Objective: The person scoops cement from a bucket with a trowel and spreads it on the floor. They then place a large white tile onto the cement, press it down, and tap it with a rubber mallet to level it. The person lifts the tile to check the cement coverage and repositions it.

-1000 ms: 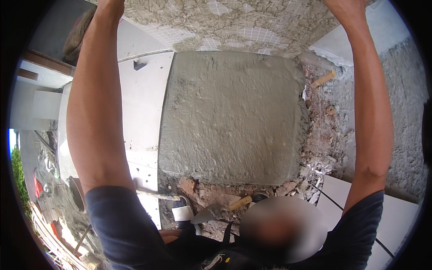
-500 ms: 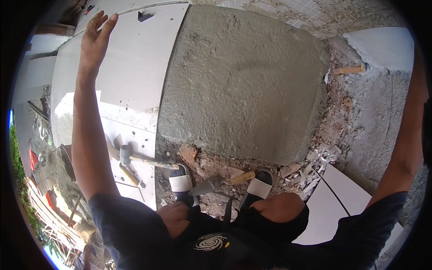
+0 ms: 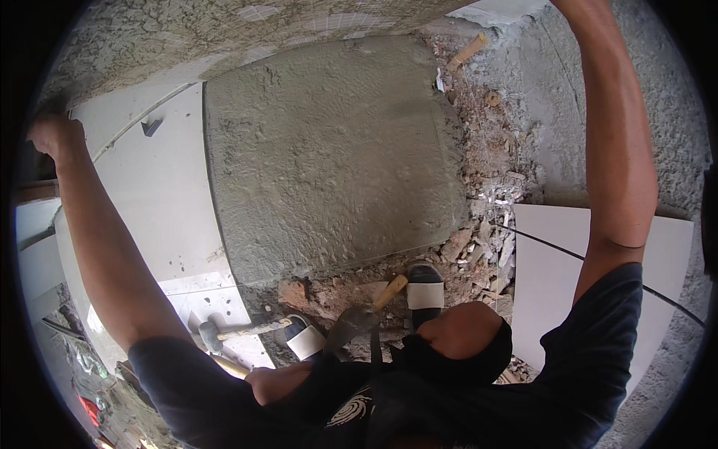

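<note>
My left hand (image 3: 58,137) is at the far left, past the laid white tiles (image 3: 149,202). Its fingers look curled, but dim light at the picture's rim hides what they hold, if anything. My right arm stretches up the right side. Only the base of my right hand (image 3: 574,6) shows at the top edge, its fingers cut off. Between my arms spreads a bed of wet grey mortar (image 3: 329,157). A trowel (image 3: 355,323) with a wooden handle lies between my feet. Beside my left foot, a mallet (image 3: 212,338) rests on the tile.
A loose white tile (image 3: 550,292) lies at the right, crossed by a thin black cable (image 3: 538,239). Broken rubble (image 3: 490,179) edges the mortar. A wood scrap (image 3: 469,51) lies at its far right. A small dark angled piece (image 3: 152,128) sits on the left tiles.
The view has turned toward the right. My left hand has gone from raised with fingers apart to curled at the left rim. My right forearm has come further into view.
</note>
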`<action>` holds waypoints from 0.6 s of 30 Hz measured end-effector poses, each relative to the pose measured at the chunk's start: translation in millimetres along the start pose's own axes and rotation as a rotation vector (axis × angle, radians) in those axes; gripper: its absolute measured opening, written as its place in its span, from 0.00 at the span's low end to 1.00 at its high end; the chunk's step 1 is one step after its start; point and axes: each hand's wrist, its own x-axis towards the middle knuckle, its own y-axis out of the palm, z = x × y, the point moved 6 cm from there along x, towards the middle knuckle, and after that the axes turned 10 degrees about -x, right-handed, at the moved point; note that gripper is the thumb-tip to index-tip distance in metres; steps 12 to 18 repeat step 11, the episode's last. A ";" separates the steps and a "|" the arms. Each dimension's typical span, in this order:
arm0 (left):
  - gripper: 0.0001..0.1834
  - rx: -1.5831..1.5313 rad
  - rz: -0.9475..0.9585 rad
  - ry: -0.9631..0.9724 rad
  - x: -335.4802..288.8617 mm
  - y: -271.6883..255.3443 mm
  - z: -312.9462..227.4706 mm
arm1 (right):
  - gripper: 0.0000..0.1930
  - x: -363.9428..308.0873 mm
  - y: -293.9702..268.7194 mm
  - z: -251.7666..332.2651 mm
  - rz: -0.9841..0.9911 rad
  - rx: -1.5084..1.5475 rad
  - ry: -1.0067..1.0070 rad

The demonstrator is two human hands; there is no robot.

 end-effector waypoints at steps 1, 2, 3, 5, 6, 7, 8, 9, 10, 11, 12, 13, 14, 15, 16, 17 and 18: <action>0.50 -0.056 -0.094 -0.066 -0.2 -2.3 0.9 | 0.20 -7.4 -2.3 3.7 0.015 -0.025 -0.002; 0.50 -0.062 -0.122 -0.071 0.2 -2.2 -0.4 | 0.21 -15.5 -2.6 4.0 0.030 -0.050 -0.005; 0.51 -0.068 -0.127 -0.077 0.3 -2.9 0.1 | 0.22 -21.9 -2.3 4.6 0.029 -0.160 -0.061; 0.61 -0.118 -0.094 0.008 -0.2 -4.4 -0.6 | 0.24 -37.3 -2.6 -5.0 -0.074 -0.306 -0.115; 0.66 -0.126 -0.094 0.007 -0.1 -7.1 1.9 | 0.26 -44.5 -2.9 -13.8 -0.181 -0.342 -0.118; 0.64 -0.152 -0.045 0.053 -0.5 -6.7 1.6 | 0.27 -56.8 -4.0 -24.6 -0.281 -0.379 -0.118; 0.64 -0.105 -0.019 0.077 -0.6 -7.3 1.6 | 0.25 -69.9 -7.5 -45.7 -0.376 -0.245 -0.001; 0.64 -0.058 -0.012 0.072 -0.7 -7.9 2.8 | 0.23 -84.2 -10.6 -67.6 -0.470 -0.103 0.107; 0.64 0.003 -0.009 0.051 -0.5 -9.5 3.5 | 0.22 -98.9 -9.4 -89.1 -0.555 0.048 0.218; 0.58 0.032 -0.037 0.062 -0.3 -11.1 1.5 | 0.21 -109.8 -3.0 -109.9 -0.637 0.205 0.327; 0.58 0.032 -0.037 0.062 -0.3 -11.1 1.5 | 0.21 -109.8 -3.0 -109.9 -0.637 0.205 0.327; 0.58 0.032 -0.037 0.062 -0.3 -11.1 1.5 | 0.21 -109.8 -3.0 -109.9 -0.637 0.205 0.327; 0.58 0.032 -0.037 0.062 -0.3 -11.1 1.5 | 0.21 -109.8 -3.0 -109.9 -0.637 0.205 0.327; 0.58 0.032 -0.037 0.062 -0.3 -11.1 1.5 | 0.21 -109.8 -3.0 -109.9 -0.637 0.205 0.327; 0.58 0.032 -0.037 0.062 -0.3 -11.1 1.5 | 0.21 -109.8 -3.0 -109.9 -0.637 0.205 0.327; 0.58 0.032 -0.037 0.062 -0.3 -11.1 1.5 | 0.21 -109.8 -3.0 -109.9 -0.637 0.205 0.327; 0.58 0.032 -0.037 0.062 -0.3 -11.1 1.5 | 0.21 -109.8 -3.0 -109.9 -0.637 0.205 0.327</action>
